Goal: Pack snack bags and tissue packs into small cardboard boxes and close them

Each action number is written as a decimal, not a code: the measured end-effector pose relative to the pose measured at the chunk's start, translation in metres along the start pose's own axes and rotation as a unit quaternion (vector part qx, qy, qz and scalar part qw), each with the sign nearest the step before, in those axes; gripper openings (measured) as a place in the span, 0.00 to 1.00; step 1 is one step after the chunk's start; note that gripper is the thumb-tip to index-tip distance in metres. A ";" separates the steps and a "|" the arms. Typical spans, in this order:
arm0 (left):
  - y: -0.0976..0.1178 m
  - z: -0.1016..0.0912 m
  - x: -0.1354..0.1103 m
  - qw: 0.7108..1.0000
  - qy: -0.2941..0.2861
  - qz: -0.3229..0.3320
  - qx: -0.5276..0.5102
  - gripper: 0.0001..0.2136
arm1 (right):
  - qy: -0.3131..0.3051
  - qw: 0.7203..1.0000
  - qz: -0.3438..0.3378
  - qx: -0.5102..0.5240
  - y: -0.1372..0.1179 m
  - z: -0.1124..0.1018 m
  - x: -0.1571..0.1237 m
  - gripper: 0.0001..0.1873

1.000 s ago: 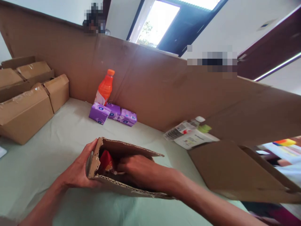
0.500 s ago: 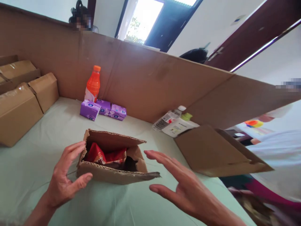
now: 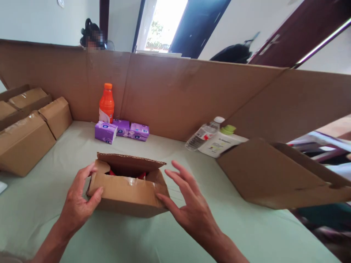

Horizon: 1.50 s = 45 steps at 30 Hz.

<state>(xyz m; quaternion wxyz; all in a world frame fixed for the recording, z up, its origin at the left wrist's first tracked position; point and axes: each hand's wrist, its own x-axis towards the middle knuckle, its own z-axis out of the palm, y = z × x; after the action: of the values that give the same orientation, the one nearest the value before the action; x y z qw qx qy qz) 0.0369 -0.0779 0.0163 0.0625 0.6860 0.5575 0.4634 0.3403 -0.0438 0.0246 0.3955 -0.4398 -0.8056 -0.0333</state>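
A small cardboard box (image 3: 131, 206) stands on the green cloth in front of me, its near flap folded inward over part of the opening. Its far flap (image 3: 128, 162) still points up. Inside, bits of a red packet (image 3: 142, 176) show; the rest is hidden by the flap. My left hand (image 3: 79, 197) grips the box's left end, thumb on the near flap and fingertips at the left side flap. At the right end my right hand (image 3: 189, 201) is spread, its thumb touching the near flap's corner and its other fingers raised beside the box.
Purple tissue packs (image 3: 106, 132) and an orange bottle (image 3: 106, 104) stand at the back. A clear bottle (image 3: 201, 137) and a white bottle with a green cap (image 3: 219, 144) lean by a larger box (image 3: 263, 175). More boxes (image 3: 24, 142) stand left. A cardboard wall (image 3: 170, 91) runs behind.
The near flap has gone from standing outward to folded over the opening, covering most of the red packet. My right hand has moved left to the box. The camera view has tilted.
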 end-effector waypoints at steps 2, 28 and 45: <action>0.002 0.002 0.002 1.000 0.000 0.023 0.007 0.23 | 0.018 0.999 -0.020 -0.039 0.000 0.000 0.006 0.39; -0.028 -0.035 -0.016 0.987 -0.153 0.015 -0.055 0.32 | -0.133 0.967 -0.216 0.000 0.015 0.054 0.027 0.25; -0.152 -0.002 0.134 0.928 0.216 -0.142 0.268 0.17 | -0.182 0.976 -0.025 0.115 -0.069 0.263 0.041 0.17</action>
<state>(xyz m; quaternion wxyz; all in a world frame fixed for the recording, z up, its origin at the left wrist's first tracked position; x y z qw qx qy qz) -0.0789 0.0879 0.0021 -0.1802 0.4745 0.7524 0.4199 0.1178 0.0476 -0.1079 0.2894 -0.3698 -0.8733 0.1298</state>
